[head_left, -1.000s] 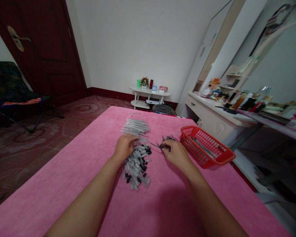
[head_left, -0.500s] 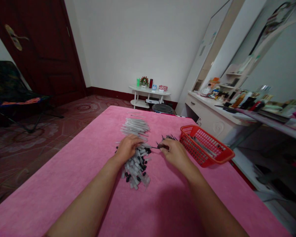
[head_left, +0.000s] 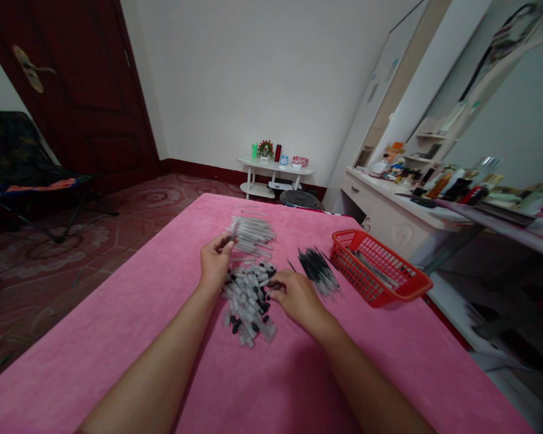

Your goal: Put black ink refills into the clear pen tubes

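My left hand [head_left: 216, 256] is closed, with a clear pen barrel [head_left: 236, 229] pinched upright between thumb and fingers. A dark refill seems to be inside it. At the right edge of a heap of translucent pen caps and small black pieces [head_left: 248, 304], my right hand [head_left: 296, 295] has its fingers pinched together; a dark bit shows at the fingertips, too small to name. Clear pen barrels [head_left: 256, 232] lie in a bundle beyond the heap. Black-inked refills [head_left: 315, 268] are spread to the right of my right hand.
A red plastic basket [head_left: 366, 289] with slim rods in it stands at the right of the pink cloth-covered table [head_left: 131, 325]. Farther right is a dresser [head_left: 389, 205] crowded with bottles. A small white stand [head_left: 276, 167] is by the back wall, and a folding chair [head_left: 31, 175] at the left.
My left hand has moved away and left, raising the barrel upright. My right hand has left the refills, now uncovered, and come left to the heap of caps.
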Tool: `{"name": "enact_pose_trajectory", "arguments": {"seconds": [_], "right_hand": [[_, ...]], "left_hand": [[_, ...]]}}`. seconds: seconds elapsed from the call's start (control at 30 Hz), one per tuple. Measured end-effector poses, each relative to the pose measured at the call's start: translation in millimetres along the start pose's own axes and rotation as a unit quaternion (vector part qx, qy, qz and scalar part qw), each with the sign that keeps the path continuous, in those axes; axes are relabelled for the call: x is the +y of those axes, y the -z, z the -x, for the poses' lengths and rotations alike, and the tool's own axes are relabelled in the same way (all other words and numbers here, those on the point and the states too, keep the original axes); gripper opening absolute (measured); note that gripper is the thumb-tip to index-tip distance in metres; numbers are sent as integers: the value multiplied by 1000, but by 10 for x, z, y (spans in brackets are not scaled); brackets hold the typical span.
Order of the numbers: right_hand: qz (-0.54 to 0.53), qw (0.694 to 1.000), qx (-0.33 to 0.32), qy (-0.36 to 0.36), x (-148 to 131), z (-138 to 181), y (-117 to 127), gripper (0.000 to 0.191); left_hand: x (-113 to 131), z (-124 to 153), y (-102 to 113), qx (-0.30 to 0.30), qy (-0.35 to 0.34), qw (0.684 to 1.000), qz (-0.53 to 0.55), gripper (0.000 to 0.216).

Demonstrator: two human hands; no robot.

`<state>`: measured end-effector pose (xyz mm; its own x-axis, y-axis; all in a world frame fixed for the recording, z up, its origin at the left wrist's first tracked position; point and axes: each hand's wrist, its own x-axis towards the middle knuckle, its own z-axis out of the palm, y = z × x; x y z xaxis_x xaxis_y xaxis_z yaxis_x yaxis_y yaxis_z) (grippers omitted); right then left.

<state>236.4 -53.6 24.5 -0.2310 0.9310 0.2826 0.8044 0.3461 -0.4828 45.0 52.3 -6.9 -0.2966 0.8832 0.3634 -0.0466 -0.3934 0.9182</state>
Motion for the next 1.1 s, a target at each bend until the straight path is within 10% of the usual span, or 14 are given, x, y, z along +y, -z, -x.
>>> {"name": "enact_pose_trajectory", "arguments": {"seconds": [0.3,0.63,1.1], "right_hand": [[-11,999,24,-24,27,8,-84,2],[-216,962,129,-107,186,-75,22,14],[-262,947,152,-110,164,-112,95,12]], "left_hand": [[66,83,-34,-84,-87,985,-125,21],[194,202,-54,-277,-256,874,-306,25],[210,221,-84,-302,-265,862,-308,27]]}}
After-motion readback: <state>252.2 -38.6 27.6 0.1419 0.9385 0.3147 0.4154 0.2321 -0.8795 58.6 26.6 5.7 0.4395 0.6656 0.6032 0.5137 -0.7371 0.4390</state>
